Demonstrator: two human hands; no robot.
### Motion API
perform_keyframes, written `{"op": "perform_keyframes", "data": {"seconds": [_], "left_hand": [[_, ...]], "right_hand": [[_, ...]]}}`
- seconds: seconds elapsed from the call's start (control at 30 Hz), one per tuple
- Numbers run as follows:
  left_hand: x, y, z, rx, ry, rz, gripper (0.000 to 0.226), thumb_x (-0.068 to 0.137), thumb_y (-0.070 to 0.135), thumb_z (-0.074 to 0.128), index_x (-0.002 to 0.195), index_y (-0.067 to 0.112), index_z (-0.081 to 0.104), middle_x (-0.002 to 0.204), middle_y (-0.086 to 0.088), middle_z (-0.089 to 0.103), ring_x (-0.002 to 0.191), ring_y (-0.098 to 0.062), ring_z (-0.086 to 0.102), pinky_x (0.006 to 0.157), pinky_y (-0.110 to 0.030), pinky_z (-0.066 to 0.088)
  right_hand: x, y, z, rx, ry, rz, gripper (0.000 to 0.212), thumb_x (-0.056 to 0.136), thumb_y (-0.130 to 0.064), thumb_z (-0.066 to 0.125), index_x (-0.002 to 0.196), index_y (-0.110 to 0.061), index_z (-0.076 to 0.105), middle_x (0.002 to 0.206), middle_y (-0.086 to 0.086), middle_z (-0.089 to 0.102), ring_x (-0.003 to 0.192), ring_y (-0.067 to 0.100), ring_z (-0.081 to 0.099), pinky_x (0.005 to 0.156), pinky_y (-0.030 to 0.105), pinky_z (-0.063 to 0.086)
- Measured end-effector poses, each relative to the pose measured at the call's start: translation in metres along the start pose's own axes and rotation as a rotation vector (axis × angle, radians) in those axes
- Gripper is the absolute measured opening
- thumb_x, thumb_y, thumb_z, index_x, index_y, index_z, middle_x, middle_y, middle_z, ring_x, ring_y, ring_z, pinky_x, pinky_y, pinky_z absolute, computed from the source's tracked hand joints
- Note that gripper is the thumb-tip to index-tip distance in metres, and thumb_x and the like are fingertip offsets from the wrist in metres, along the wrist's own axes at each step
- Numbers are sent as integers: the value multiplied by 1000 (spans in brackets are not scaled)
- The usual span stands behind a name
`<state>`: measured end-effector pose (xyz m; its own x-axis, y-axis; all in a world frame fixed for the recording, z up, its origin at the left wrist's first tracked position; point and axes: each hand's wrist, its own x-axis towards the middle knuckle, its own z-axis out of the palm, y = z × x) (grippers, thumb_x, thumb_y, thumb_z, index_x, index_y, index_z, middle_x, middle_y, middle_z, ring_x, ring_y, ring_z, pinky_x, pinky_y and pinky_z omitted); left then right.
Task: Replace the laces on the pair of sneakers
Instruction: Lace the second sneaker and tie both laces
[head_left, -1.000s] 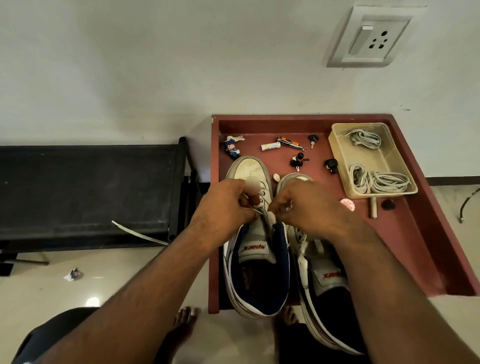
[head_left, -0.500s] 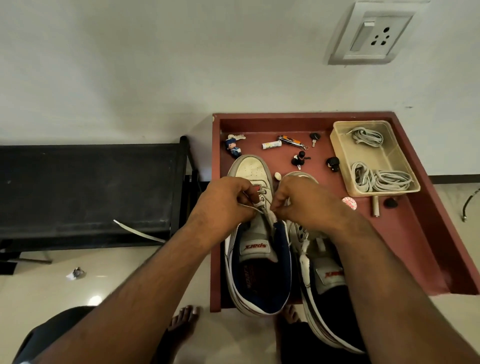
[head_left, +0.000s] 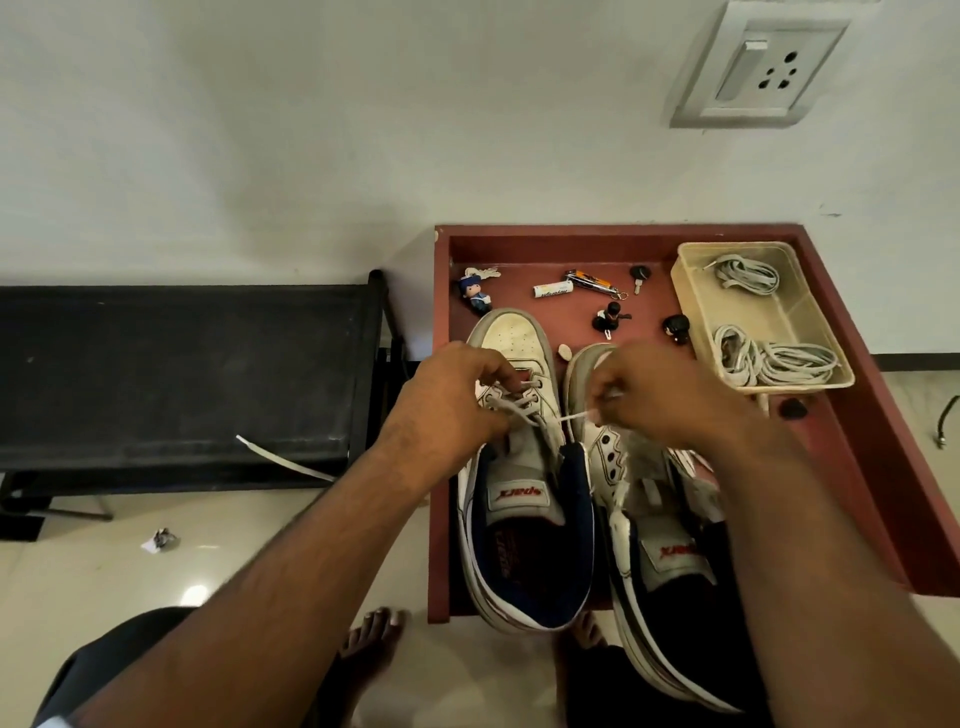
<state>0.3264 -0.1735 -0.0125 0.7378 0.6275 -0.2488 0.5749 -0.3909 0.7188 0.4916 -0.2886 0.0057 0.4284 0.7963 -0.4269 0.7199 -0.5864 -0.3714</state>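
Observation:
Two white-and-navy sneakers stand side by side on a red-brown table (head_left: 857, 467), toes toward the wall. The left sneaker (head_left: 524, 519) carries a white lace (head_left: 524, 408) through its front eyelets. My left hand (head_left: 447, 405) pinches that lace at the shoe's left side. My right hand (head_left: 660, 400) holds the lace's other end, drawn taut to the right over the right sneaker (head_left: 670, 571), whose eyelets look unlaced. A beige tray (head_left: 691, 312) at the table's back right holds bundles of pale laces (head_left: 769, 358).
Small items lie behind the shoes: a figurine keychain (head_left: 475, 296), a battery (head_left: 552, 289), a nail clipper (head_left: 592, 282), keys (head_left: 638, 275) and black knobs (head_left: 675, 327). A black bench (head_left: 176, 374) stands left, with a loose lace (head_left: 280, 457) hanging off it. My bare feet (head_left: 371, 639) are below.
My right hand has moved right, pulling the lace end out taut from the left sneaker. My left hand stays at the eyelets.

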Motion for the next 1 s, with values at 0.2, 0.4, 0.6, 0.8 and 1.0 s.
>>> {"op": "perform_keyframes", "data": {"seconds": [0.2, 0.4, 0.6, 0.8, 1.0], "left_hand": [[1, 1, 3, 22, -4, -11, 42, 74, 12, 81, 107, 33, 65, 112, 10, 48, 97, -2, 46, 81, -18, 41], [0, 1, 2, 5, 21, -7, 43, 73, 13, 81, 108, 32, 64, 113, 8, 50, 96, -2, 49, 80, -19, 44], [0, -1, 2, 0, 25, -20, 21, 76, 11, 78, 84, 27, 67, 106, 10, 57, 94, -4, 53, 70, -14, 41], [-10, 19, -22, -323, -363, 18, 9, 80, 25, 79, 87, 20, 78, 88, 0, 73, 84, -7, 67, 79, -24, 53], [-15, 26, -18, -367, -513, 75, 45, 75, 34, 82, 111, 51, 60, 114, 28, 57, 100, 18, 56, 87, -4, 45]], "right_hand": [[-16, 9, -6, -101, 17, 79, 16, 79, -33, 78, 89, -40, 68, 110, -13, 60, 118, 19, 50, 100, 40, 36], [-5, -6, 6, -54, 15, 4, 23, 83, -24, 73, 67, -35, 61, 83, -16, 62, 94, 11, 60, 91, 39, 46], [-38, 25, -43, 493, -36, 125, 7, 77, -2, 76, 78, -8, 74, 62, 6, 71, 48, 3, 61, 43, 13, 41], [-33, -22, -31, 1312, -254, -151, 33, 81, -2, 59, 113, -9, 62, 108, 24, 69, 82, 29, 73, 69, 39, 61], [-31, -47, -40, 1843, -173, -443, 54, 91, -5, 43, 143, -18, 43, 139, 22, 51, 116, 35, 61, 80, 38, 60]]}}
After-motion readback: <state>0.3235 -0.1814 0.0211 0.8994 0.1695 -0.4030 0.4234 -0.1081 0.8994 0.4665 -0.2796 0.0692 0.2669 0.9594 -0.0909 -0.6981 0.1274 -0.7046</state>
